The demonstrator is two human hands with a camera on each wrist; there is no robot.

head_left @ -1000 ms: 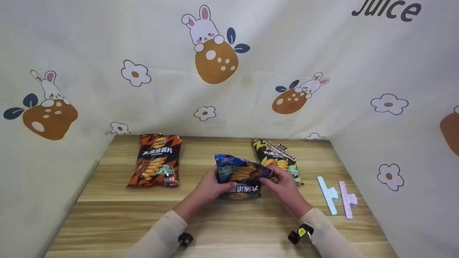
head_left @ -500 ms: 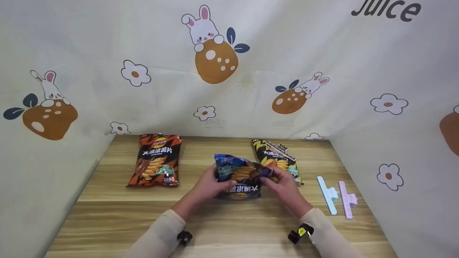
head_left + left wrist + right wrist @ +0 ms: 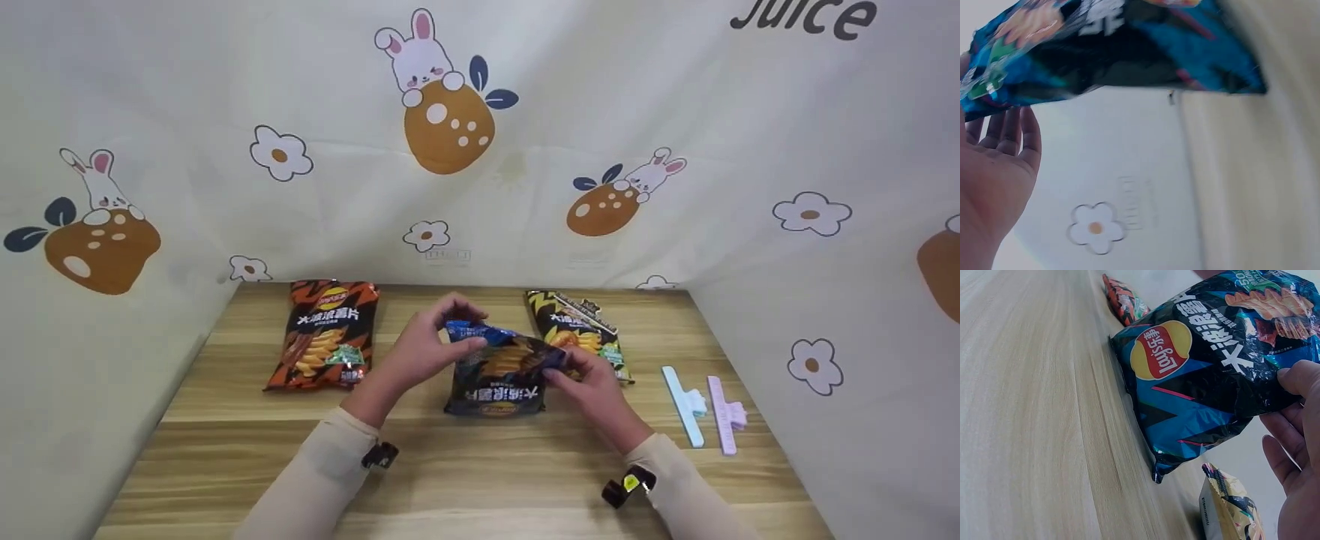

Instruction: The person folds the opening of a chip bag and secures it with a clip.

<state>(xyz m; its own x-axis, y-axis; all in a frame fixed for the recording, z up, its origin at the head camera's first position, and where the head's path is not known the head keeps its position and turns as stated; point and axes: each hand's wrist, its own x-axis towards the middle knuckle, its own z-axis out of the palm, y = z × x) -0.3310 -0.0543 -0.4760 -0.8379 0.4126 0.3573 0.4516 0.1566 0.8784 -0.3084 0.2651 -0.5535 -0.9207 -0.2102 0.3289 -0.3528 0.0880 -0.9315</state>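
A blue and black bag of potato chips (image 3: 499, 382) is held upside down over the middle of the table, its logo low and its lettering inverted. At its upper left corner is my left hand (image 3: 420, 349), thumb in front and fingers behind. My right hand (image 3: 600, 394) pinches the upper right corner between thumb and fingers. The left wrist view shows the left fingers (image 3: 1010, 132) behind the chip bag (image 3: 1129, 50). In the right wrist view, the Lay's logo faces the camera and the bag's logo end is at the tabletop.
An orange and black chip bag (image 3: 326, 337) lies at the back left of the wooden table (image 3: 247, 450). Behind my right hand lies a yellow and black chip bag (image 3: 574, 326). A light blue bag clip (image 3: 684, 409) and a purple bag clip (image 3: 724, 416) lie at the right.
My left hand has moved up along the left side of the blue bag to its upper corner. The right hand keeps its grip, and the bag stays nearly in place.
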